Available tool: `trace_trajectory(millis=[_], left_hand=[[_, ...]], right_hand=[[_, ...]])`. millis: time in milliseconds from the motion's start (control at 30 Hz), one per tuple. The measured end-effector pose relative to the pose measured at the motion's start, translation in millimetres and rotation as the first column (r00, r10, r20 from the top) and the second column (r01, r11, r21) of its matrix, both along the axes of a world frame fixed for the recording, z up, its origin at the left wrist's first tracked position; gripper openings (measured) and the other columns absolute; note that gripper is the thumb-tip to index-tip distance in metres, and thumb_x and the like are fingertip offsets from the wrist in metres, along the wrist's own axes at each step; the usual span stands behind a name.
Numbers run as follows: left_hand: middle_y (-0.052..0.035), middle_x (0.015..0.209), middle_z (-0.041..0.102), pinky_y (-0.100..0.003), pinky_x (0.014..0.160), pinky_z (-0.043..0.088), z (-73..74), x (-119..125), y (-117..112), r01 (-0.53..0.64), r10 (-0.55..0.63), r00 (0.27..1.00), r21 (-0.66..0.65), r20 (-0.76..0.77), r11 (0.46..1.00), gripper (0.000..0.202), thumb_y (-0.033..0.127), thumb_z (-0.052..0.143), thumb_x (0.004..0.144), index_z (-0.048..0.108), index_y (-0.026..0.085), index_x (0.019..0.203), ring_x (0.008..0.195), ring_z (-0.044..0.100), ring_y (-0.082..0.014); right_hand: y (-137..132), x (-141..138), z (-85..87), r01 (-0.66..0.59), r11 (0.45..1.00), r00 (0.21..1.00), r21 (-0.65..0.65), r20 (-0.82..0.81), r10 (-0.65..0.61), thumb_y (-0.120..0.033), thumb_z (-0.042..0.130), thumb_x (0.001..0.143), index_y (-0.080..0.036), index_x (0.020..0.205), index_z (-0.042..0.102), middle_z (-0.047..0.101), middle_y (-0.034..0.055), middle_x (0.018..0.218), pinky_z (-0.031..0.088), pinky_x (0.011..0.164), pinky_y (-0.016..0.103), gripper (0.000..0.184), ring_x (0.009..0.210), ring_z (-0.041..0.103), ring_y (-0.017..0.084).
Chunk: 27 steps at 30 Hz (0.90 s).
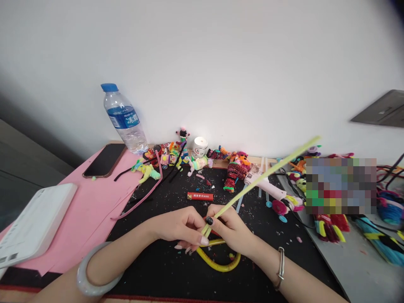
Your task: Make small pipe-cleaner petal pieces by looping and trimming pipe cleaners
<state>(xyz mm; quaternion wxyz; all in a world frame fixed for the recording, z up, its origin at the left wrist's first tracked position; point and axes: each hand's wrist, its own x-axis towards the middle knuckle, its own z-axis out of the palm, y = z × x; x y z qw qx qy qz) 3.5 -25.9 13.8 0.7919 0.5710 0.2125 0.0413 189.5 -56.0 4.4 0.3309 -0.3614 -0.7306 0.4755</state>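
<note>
Centrally in the head view, both hands close on a pale yellow fuzzy stem (268, 173) above the black mat (142, 269): the left hand (184, 227) pinches near its lower end between thumb and fingers, and the right hand (229, 229) grips just beside it, thumb laid along the shaft. Two grips so close together presumably steady the short portion, where the stem appears doubled, while its long free end, stiff enough to support itself, slants up to the right. A glossy yellow loop (221, 268) lies beneath and partly behind the fingers; whether either hand also holds it cannot be told. Beyond the hands, a red packet (200, 196) lies flat, and the pale glue gun (267, 185) rests on its side to the right, probably for easy reach. Small fuzzy figures (236, 170) line the wall edge, an arrangement that likely spares the working area. At left, the water bottle (123, 120) stands by the wall, with the phone (105, 160) and white box (41, 221) on pink sheeting (94, 206), apart from the scraps.
</note>
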Motion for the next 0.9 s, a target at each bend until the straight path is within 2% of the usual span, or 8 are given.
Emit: trace_trajectory(millis=[167,233,300,367,433,533,700,900], left_hand=[[0.0032,0.045,0.048,-0.017,0.034,0.026,-3.1,0.0,-1.4,0.022,-0.022,1.000,0.061,-0.006,0.998,0.034,0.037,0.060,0.078,0.053,0.013,0.054,0.033,0.037,-0.0041],[0.0031,0.049,0.049,-0.017,0.037,0.030,-5.0,1.6,-2.6,-0.033,0.034,0.999,0.110,-0.007,0.993,0.034,0.039,0.058,0.079,0.052,0.014,0.058,0.036,0.039,-0.0049],[0.0034,0.054,0.048,-0.018,0.041,0.033,-5.6,3.9,-3.2,-0.165,0.169,0.986,0.275,0.008,0.947,0.032,0.040,0.058,0.079,0.050,0.015,0.062,0.042,0.042,-0.0060],[0.0027,0.058,0.049,-0.019,0.047,0.036,-5.1,5.7,-3.0,-0.288,0.307,0.950,0.548,0.059,0.785,0.030,0.040,0.059,0.079,0.052,0.015,0.065,0.049,0.044,-0.0078],[0.0000,0.063,0.053,-0.021,0.055,0.038,-4.3,6.1,-2.7,-0.322,0.369,0.922,0.769,0.121,0.552,0.026,0.036,0.056,0.082,0.056,0.015,0.068,0.057,0.047,-0.0104],[-0.0043,0.072,0.059,-0.024,0.065,0.041,-5.1,4.4,-3.1,-0.291,0.363,0.917,0.897,0.162,0.333,0.024,0.029,0.046,0.089,0.061,0.015,0.076,0.067,0.052,-0.0134],[-0.0068,0.076,0.062,-0.024,0.066,0.041,-9.1,0.1,-5.4,-0.198,0.328,0.934,0.970,0.142,0.143,0.028,0.023,0.040,0.092,0.064,0.015,0.081,0.069,0.055,-0.0146],[-0.0077,0.075,0.063,-0.027,0.063,0.041,-8.9,-0.3,-6.3,-0.108,0.321,0.944,0.992,0.081,0.067,0.031,0.023,0.037,0.093,0.064,0.015,0.080,0.068,0.056,-0.0161]], right_hand=[[-0.3,-1.3,2.4,-0.058,0.996,0.998,-0.062,-0.017,0.057,-0.045,0.041,0.091,-0.018,0.062,0.043,0.035,-0.0051,0.057,0.028,0.050,0.021,0.040,0.054,0.033,0.009],[-1.1,-2.0,1.8,0.008,0.996,0.999,-0.087,-0.042,-0.012,-0.043,0.041,0.091,-0.018,0.061,0.040,0.034,-0.0052,0.057,0.027,0.048,0.021,0.040,0.053,0.032,0.009],[-1.8,-2.5,-0.2,0.146,0.985,0.987,-0.097,-0.061,-0.152,-0.042,0.040,0.092,-0.019,0.060,0.037,0.032,-0.0059,0.056,0.025,0.046,0.022,0.039,0.050,0.028,0.009],[-2.3,-2.9,-3.0,0.270,0.959,0.959,-0.083,-0.065,-0.276,-0.040,0.039,0.092,-0.020,0.060,0.036,0.030,-0.0063,0.055,0.023,0.046,0.022,0.039,0.049,0.026,0.009],[-2.6,-3.2,-5.8,0.323,0.944,0.943,-0.063,-0.063,-0.326,-0.038,0.038,0.093,-0.020,0.060,0.036,0.029,-0.0062,0.054,0.023,0.046,0.023,0.038,0.049,0.026,0.009],[-2.6,-3.3,-8.8,0.328,0.940,0.938,-0.094,-0.085,-0.336,-0.038,0.039,0.093,-0.020,0.061,0.037,0.028,-0.0064,0.054,0.023,0.046,0.023,0.037,0.048,0.025,0.009],[-2.6,-2.6,-11.1,0.310,0.941,0.938,-0.136,-0.119,-0.327,-0.039,0.040,0.092,-0.020,0.062,0.038,0.030,-0.0061,0.056,0.022,0.046,0.023,0.036,0.049,0.026,0.009],[-2.8,-2.7,-11.5,0.314,0.937,0.933,-0.152,-0.136,-0.335,-0.041,0.041,0.092,-0.020,0.061,0.037,0.030,-0.0058,0.056,0.023,0.046,0.022,0.038,0.050,0.027,0.009]])
